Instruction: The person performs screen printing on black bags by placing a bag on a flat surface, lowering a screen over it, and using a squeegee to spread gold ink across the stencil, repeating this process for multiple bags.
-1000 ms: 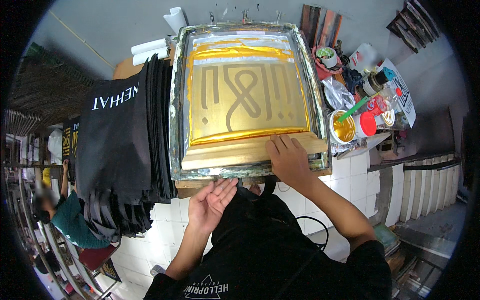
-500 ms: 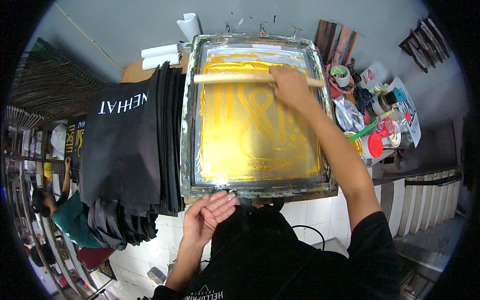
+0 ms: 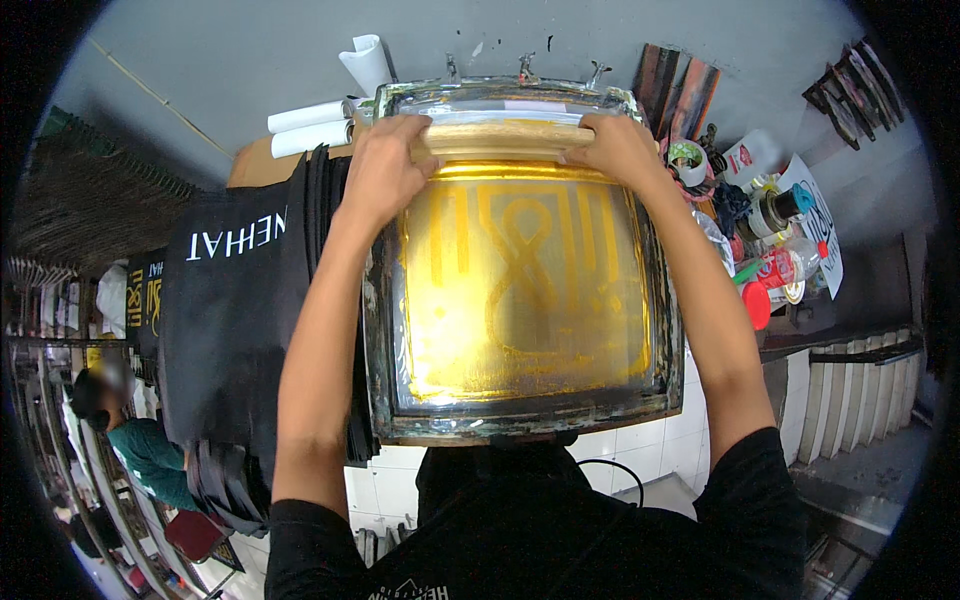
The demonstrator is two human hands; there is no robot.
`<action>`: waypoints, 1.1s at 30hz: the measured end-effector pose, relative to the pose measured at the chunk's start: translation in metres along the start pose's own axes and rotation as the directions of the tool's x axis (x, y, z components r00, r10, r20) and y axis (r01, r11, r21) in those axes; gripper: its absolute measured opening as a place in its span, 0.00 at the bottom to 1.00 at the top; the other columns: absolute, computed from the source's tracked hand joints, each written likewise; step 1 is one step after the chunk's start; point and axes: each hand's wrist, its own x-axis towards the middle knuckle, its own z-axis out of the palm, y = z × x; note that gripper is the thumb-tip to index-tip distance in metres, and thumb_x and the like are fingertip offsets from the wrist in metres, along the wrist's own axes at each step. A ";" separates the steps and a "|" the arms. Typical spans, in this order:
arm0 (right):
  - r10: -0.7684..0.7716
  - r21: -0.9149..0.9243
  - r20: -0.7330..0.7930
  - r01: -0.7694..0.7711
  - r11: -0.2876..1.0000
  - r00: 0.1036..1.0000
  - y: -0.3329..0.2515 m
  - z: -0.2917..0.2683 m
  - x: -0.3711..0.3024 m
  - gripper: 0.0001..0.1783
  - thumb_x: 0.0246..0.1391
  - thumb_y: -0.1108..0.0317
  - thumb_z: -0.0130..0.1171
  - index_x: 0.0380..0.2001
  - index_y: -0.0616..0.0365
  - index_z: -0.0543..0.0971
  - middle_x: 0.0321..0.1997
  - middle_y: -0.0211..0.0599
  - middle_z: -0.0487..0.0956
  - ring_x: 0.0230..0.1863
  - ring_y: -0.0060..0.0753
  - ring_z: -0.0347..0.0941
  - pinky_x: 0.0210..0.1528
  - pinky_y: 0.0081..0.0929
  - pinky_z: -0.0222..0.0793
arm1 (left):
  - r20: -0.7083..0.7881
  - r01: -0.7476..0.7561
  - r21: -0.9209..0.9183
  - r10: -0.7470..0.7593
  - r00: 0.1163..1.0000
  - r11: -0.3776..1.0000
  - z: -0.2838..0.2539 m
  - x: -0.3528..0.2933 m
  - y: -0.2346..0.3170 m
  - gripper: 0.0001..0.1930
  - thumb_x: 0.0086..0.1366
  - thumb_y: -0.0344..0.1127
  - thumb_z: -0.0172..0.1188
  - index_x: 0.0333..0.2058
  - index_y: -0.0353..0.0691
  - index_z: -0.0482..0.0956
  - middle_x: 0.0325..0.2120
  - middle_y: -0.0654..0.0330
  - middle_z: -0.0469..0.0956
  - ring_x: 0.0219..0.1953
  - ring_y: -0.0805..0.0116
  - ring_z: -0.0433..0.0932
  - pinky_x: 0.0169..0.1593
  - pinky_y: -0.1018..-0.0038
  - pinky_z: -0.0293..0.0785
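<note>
Black short-sleeved shirt point(image 3: 560, 530), white print point(image 3: 408, 589)

- Squeegee point(image 3: 505, 142): its two ends are hidden, covered by the left grip point(image 3: 386, 168) and the right grip point(image 3: 622, 152).
- Black cloth point(image 3: 225, 330): partly blocked by the left forearm point(image 3: 322, 340).
- Foil point(image 3: 713, 234): partly behind the right forearm point(image 3: 690, 275).
- Shirt point(image 3: 560, 535): its pale print point(image 3: 410, 589) is cut off by the lower edge.
- Co-worker point(image 3: 148, 455) at left: face blurred.
- Rack point(image 3: 70, 342), far left: contents too small to tell.
</note>
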 end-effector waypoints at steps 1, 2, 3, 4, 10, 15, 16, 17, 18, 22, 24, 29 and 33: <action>0.026 -0.020 -0.018 -0.026 0.999 1.000 0.004 0.003 -0.004 0.35 0.38 0.35 0.74 0.41 0.52 0.86 0.34 0.46 0.86 0.38 0.52 0.83 0.43 0.44 0.78 | 0.096 -0.016 0.013 0.014 0.995 1.000 0.004 0.008 -0.005 0.20 0.58 0.38 0.69 0.48 0.36 0.83 0.44 0.46 0.83 0.51 0.47 0.80 0.55 0.59 0.74; 0.033 -0.054 -0.006 -0.033 0.998 0.999 0.005 0.007 -0.005 0.35 0.39 0.33 0.72 0.41 0.52 0.86 0.35 0.46 0.86 0.39 0.51 0.84 0.43 0.44 0.79 | 0.175 0.052 0.041 -0.058 0.983 0.998 0.007 0.011 -0.008 0.19 0.58 0.39 0.69 0.46 0.37 0.84 0.41 0.46 0.84 0.48 0.48 0.81 0.52 0.58 0.75; 0.050 -0.087 0.014 -0.049 0.995 0.999 0.003 0.009 -0.010 0.36 0.41 0.32 0.70 0.40 0.52 0.86 0.36 0.46 0.86 0.40 0.49 0.84 0.43 0.45 0.79 | 0.261 0.113 0.068 -0.127 0.957 0.991 0.008 0.016 -0.004 0.17 0.58 0.40 0.70 0.43 0.38 0.84 0.38 0.47 0.84 0.45 0.48 0.82 0.50 0.58 0.75; 0.065 -0.121 0.033 -0.061 0.991 0.997 0.000 0.010 -0.012 0.36 0.42 0.30 0.68 0.39 0.52 0.87 0.36 0.45 0.86 0.40 0.48 0.84 0.43 0.45 0.79 | 0.341 0.171 0.104 -0.197 0.919 0.980 0.011 0.019 -0.002 0.16 0.57 0.41 0.70 0.41 0.38 0.85 0.34 0.47 0.85 0.42 0.48 0.83 0.48 0.57 0.76; 0.030 -0.146 0.015 -0.027 0.989 0.999 -0.003 0.013 -0.023 0.37 0.41 0.26 0.66 0.36 0.51 0.88 0.34 0.43 0.86 0.37 0.47 0.84 0.39 0.44 0.80 | 0.305 0.150 0.076 -0.166 0.938 0.986 0.020 0.003 -0.014 0.17 0.56 0.43 0.71 0.41 0.39 0.85 0.31 0.48 0.84 0.36 0.48 0.83 0.43 0.59 0.77; 0.047 -0.162 0.040 -0.040 0.986 0.998 -0.011 0.009 -0.049 0.37 0.41 0.26 0.66 0.35 0.50 0.88 0.33 0.42 0.86 0.36 0.45 0.84 0.38 0.43 0.79 | 0.289 0.152 0.105 -0.176 0.941 0.983 0.009 -0.022 0.007 0.16 0.56 0.42 0.71 0.39 0.40 0.86 0.32 0.50 0.84 0.38 0.49 0.83 0.43 0.60 0.77; 0.044 -0.158 0.039 -0.038 0.987 0.998 -0.013 0.008 -0.055 0.37 0.41 0.26 0.66 0.35 0.50 0.88 0.33 0.42 0.86 0.36 0.45 0.84 0.38 0.43 0.79 | 0.290 0.153 0.108 -0.179 0.940 0.982 0.006 -0.029 0.011 0.15 0.56 0.42 0.71 0.39 0.40 0.86 0.33 0.50 0.84 0.38 0.49 0.83 0.43 0.60 0.77; 0.040 -0.153 0.038 -0.034 0.988 0.998 -0.016 0.007 -0.062 0.37 0.41 0.26 0.66 0.34 0.50 0.88 0.33 0.42 0.86 0.36 0.45 0.84 0.38 0.43 0.79 | 0.271 0.152 0.093 -0.172 0.947 0.984 0.004 -0.035 0.015 0.15 0.56 0.42 0.71 0.39 0.40 0.86 0.33 0.50 0.84 0.38 0.49 0.83 0.43 0.60 0.77; 0.039 -0.149 0.038 -0.033 0.988 0.999 -0.019 0.003 -0.070 0.36 0.41 0.27 0.66 0.34 0.51 0.88 0.33 0.42 0.86 0.36 0.45 0.84 0.38 0.44 0.79 | 0.252 0.149 0.076 -0.164 0.954 0.986 0.004 -0.042 0.019 0.15 0.56 0.42 0.71 0.38 0.40 0.85 0.33 0.51 0.84 0.38 0.49 0.83 0.43 0.60 0.77; 0.010 -0.161 -0.040 -0.017 0.987 0.999 -0.020 0.011 -0.102 0.39 0.38 0.24 0.66 0.30 0.53 0.86 0.32 0.38 0.85 0.36 0.43 0.84 0.35 0.42 0.79 | 0.208 0.157 0.027 -0.159 0.965 0.987 -0.004 -0.069 0.040 0.12 0.55 0.38 0.72 0.35 0.38 0.85 0.30 0.50 0.83 0.36 0.50 0.83 0.42 0.60 0.77; 0.014 -0.156 -0.019 -0.016 0.988 1.000 -0.021 0.012 -0.120 0.38 0.39 0.25 0.67 0.31 0.53 0.86 0.33 0.38 0.85 0.37 0.41 0.83 0.35 0.41 0.79 | 0.210 0.154 0.025 -0.156 0.965 0.988 -0.009 -0.086 0.050 0.12 0.54 0.38 0.72 0.34 0.37 0.85 0.29 0.50 0.83 0.35 0.50 0.82 0.42 0.60 0.77; 0.009 -0.085 0.000 -0.009 0.996 1.000 -0.035 0.006 -0.177 0.32 0.39 0.32 0.71 0.30 0.52 0.85 0.33 0.36 0.84 0.38 0.42 0.82 0.36 0.42 0.78 | 0.266 0.170 0.049 -0.177 0.947 0.984 -0.026 -0.133 0.076 0.13 0.55 0.38 0.72 0.37 0.38 0.85 0.32 0.50 0.83 0.37 0.49 0.82 0.43 0.60 0.77; -0.038 0.042 -0.019 0.038 0.998 0.999 -0.043 -0.002 -0.228 0.24 0.38 0.44 0.73 0.27 0.54 0.84 0.31 0.38 0.81 0.37 0.45 0.81 0.36 0.45 0.77 | 0.285 0.219 0.045 -0.223 0.932 0.975 -0.045 -0.174 0.105 0.13 0.52 0.31 0.73 0.37 0.37 0.85 0.34 0.50 0.84 0.39 0.49 0.83 0.45 0.60 0.77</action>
